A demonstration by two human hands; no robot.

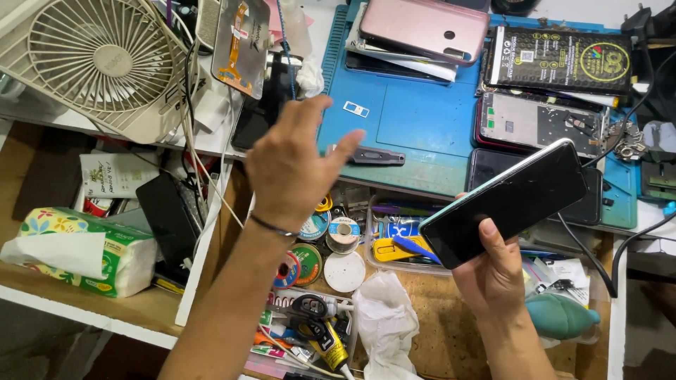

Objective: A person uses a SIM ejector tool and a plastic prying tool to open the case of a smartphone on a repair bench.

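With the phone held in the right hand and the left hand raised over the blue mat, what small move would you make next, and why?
Probably lower the left hand onto the dark slim tool on the blue mat. The open fingers hover just beside it, holding nothing, while the right hand grips the black phone tilted, apparently ready for work.

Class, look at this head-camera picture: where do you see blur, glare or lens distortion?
Head view: the left hand has softly blurred fingertips; the black phone in the right hand shows a pale sheen along its top edge; the fan and shelf edges bow slightly near the corner, suggesting wide-angle distortion; lighting is even, shadows faint.
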